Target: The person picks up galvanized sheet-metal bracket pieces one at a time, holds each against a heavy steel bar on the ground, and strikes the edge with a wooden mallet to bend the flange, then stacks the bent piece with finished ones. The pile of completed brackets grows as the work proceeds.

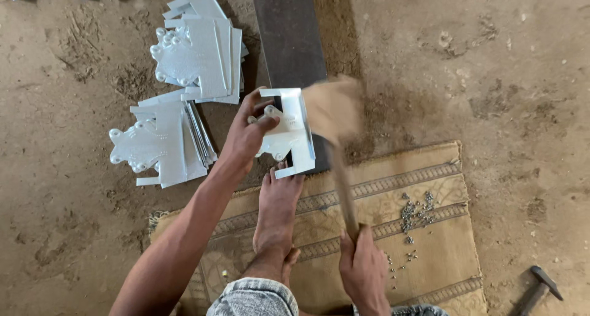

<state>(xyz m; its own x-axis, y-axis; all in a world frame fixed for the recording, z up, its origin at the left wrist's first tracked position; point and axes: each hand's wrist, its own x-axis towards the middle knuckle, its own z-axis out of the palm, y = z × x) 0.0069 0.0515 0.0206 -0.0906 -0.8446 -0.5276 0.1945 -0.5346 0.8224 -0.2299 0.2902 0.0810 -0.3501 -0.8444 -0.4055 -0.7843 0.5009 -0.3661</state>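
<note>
The left hand (pixel 249 135) pinches a folded white sheet-metal bracket (pixel 289 132) against the dark steel bar (pixel 289 39) on the dirt floor, fingers curled round its near edge. The right hand (pixel 362 270) has its fingers wrapped tight around the handle of a wooden mallet (pixel 335 110), whose blurred head is just beside the bracket. With thumb and bare foot (pixel 276 211) so near, an off-centre blow could strike them or kick the bracket askew.
</note>
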